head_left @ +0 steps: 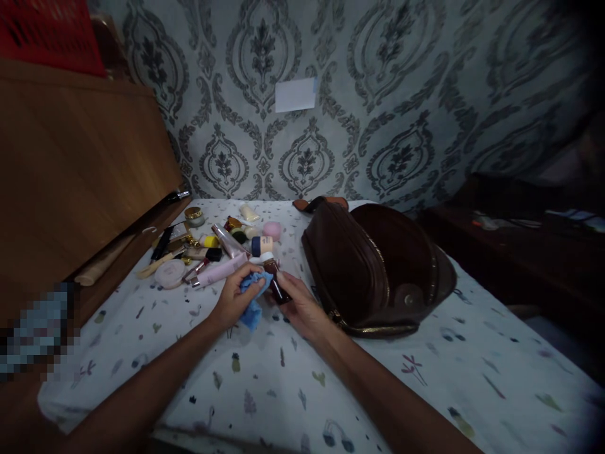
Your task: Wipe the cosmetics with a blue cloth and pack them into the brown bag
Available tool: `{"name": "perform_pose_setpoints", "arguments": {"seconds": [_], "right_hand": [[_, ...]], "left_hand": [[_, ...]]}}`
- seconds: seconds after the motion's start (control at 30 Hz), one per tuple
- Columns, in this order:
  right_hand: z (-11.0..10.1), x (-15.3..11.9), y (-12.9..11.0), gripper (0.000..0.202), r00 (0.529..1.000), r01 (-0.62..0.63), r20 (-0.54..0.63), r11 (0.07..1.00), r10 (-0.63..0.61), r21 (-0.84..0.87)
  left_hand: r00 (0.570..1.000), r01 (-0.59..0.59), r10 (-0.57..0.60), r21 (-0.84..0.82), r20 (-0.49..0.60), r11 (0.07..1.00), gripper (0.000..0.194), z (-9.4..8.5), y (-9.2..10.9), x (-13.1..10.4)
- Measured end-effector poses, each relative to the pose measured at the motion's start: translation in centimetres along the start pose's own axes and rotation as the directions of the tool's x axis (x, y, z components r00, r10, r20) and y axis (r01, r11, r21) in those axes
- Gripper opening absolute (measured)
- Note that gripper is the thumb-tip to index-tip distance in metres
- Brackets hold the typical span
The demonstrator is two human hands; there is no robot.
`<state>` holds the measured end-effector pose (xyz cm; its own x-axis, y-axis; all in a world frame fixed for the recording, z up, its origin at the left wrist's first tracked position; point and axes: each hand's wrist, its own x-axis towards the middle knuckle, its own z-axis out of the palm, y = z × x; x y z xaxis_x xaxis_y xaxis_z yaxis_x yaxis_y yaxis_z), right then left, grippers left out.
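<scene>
In my left hand (239, 295) is a crumpled blue cloth (253, 313), pressed against the side of a small dark brown bottle (277, 285) with a white cap. My right hand (301, 304) holds this bottle, tilted, its cap pointing away from me. Just beyond my left hand lie a pale pink tube (220, 270), a silvery tube (227, 239) and a round pale compact (170, 274). A dark blue-capped jar (262, 246) and a pink round item (271, 230) lie beyond the bottle. The brown leather bag (347, 271) stands right of my right hand.
Several more cosmetics, including a gold-lidded jar (193, 216), are spread at the left on the patterned white cloth (265, 384). A wooden cabinet (80, 164) with a red basket (51, 34) on top borders the left side. A patterned wall rises behind; dark furniture stands right.
</scene>
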<state>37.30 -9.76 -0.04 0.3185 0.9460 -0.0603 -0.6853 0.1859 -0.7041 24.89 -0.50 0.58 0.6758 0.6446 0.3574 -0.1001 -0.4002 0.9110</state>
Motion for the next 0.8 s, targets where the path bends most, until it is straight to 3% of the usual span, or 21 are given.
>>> {"name": "perform_pose_setpoints", "arguments": {"seconds": [0.23, 0.33, 0.43, 0.57, 0.63, 0.8], "right_hand": [[0.32, -0.41, -0.32, 0.031, 0.998, -0.059, 0.024, 0.997, 0.060, -0.043], [0.49, -0.48, -0.27, 0.034, 0.997, -0.061, 0.041, 0.997, 0.063, -0.043], [0.28, -0.36, -0.13, 0.032, 0.999, -0.030, 0.028, 0.999, 0.031, -0.031], [-0.33, 0.01, -0.09, 0.029, 1.000, -0.029, -0.003, 0.999, 0.029, 0.040], [-0.48, 0.14, -0.14, 0.026, 0.999, -0.048, 0.003, 0.994, 0.048, 0.094], [-0.45, 0.23, -0.18, 0.017, 0.986, -0.164, 0.042, 0.960, 0.159, 0.227]], "left_hand": [[0.994, -0.020, 0.024, 0.039, -0.109, 0.999, 0.021, -0.16, -0.05, 0.17], [0.984, -0.088, 0.103, 0.104, -0.144, 0.991, 0.014, -0.20, -0.21, 0.33], [0.970, -0.203, 0.221, 0.165, -0.103, 0.965, 0.010, -0.02, -0.22, 0.23], [0.949, -0.315, 0.314, 0.207, 0.041, 0.926, 0.009, 0.24, -0.17, -0.11], [0.948, -0.316, 0.317, 0.226, 0.034, 0.921, 0.011, 0.19, -0.24, -0.13], [0.961, -0.214, 0.249, 0.248, -0.119, 0.945, 0.018, -0.29, -0.67, 0.30]]}}
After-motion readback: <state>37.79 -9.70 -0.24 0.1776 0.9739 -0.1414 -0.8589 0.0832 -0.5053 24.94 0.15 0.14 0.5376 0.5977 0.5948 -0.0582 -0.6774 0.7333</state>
